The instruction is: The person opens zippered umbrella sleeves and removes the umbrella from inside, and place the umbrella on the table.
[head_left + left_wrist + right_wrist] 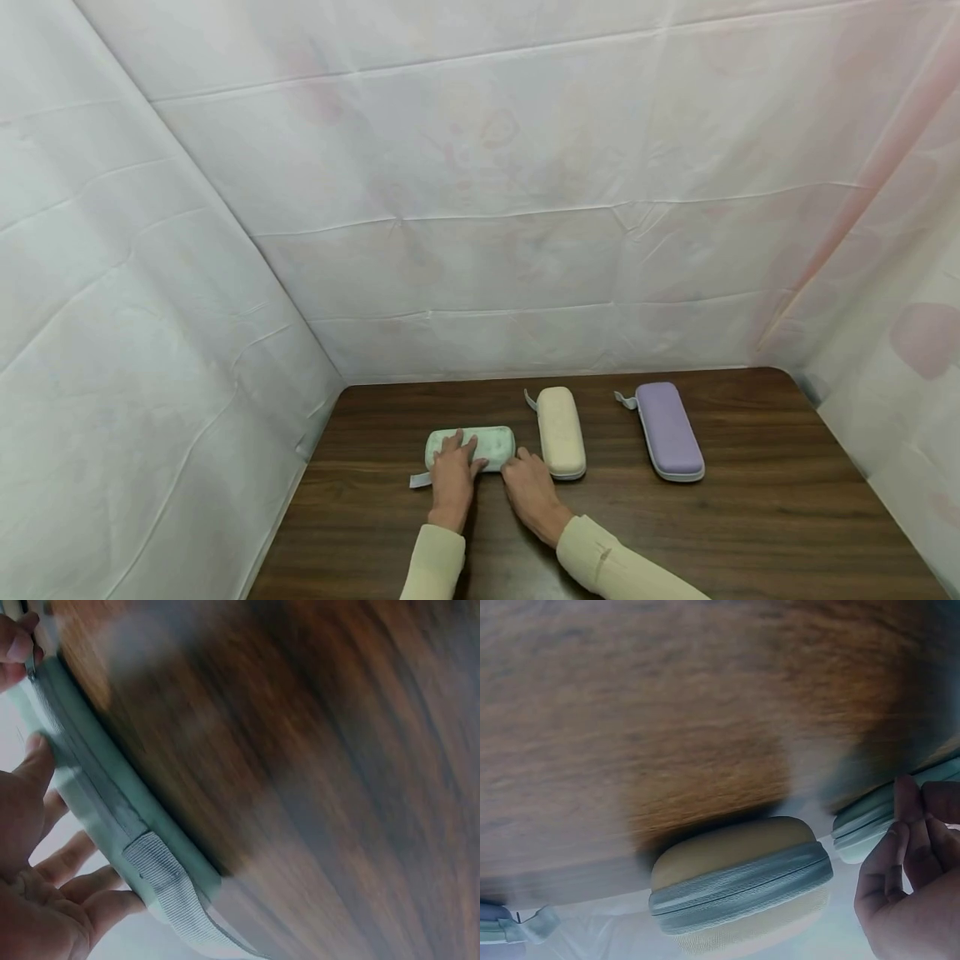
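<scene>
The green case (497, 440) lies at lower centre in the head view. My left hand (453, 475) rests spread on it; my right hand (531, 490) pinches its zipper pull (31, 669). Further right lie a cream case (561, 429) and a purple case (670, 429).

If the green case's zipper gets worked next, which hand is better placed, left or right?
Probably the right hand: it pinches the zipper pull at one end of the green case. The left hand rests spread on the case, so it seems better suited to steadying it.
</scene>
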A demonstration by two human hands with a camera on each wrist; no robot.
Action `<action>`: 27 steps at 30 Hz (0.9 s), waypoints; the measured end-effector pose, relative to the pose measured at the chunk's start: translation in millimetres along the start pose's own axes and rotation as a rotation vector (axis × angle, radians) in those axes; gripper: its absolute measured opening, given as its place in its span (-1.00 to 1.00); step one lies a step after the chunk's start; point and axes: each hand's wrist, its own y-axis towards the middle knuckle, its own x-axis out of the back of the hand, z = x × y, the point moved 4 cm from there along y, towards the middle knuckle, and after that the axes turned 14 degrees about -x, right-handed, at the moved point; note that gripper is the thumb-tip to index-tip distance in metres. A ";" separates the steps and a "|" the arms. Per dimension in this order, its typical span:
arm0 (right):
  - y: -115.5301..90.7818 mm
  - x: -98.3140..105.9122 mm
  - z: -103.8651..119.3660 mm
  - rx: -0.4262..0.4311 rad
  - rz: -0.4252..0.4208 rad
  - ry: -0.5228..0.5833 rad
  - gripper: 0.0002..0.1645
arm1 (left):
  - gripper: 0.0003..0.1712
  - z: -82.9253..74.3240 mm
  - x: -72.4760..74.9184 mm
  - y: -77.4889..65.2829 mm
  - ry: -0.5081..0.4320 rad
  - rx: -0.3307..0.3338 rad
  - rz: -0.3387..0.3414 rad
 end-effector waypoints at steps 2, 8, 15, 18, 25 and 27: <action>0.8 -0.5 0.6 -0.002 0.013 -0.011 -0.85 | -0.43 -1.3 -0.8 -0.3 0.005 0.009 0.000; 2.6 -4.9 2.9 -0.005 0.059 -0.047 -0.87 | -0.42 -5.2 -0.4 -0.1 0.043 0.018 -0.011; 2.8 -6.2 4.5 -0.011 0.061 -0.047 -0.88 | -0.40 -7.2 0.1 2.0 0.090 0.017 -0.018; 3.0 -6.4 4.6 -0.016 0.055 -0.044 -0.89 | -0.39 -6.0 1.4 3.0 0.115 -0.013 -0.032; 3.0 -6.8 4.6 -0.016 0.042 -0.037 -0.87 | -0.44 3.8 8.9 3.2 0.050 -0.066 -0.002; 3.7 -5.8 4.3 -0.017 0.039 -0.035 -0.86 | -0.46 5.8 11.5 4.2 0.065 -0.094 0.022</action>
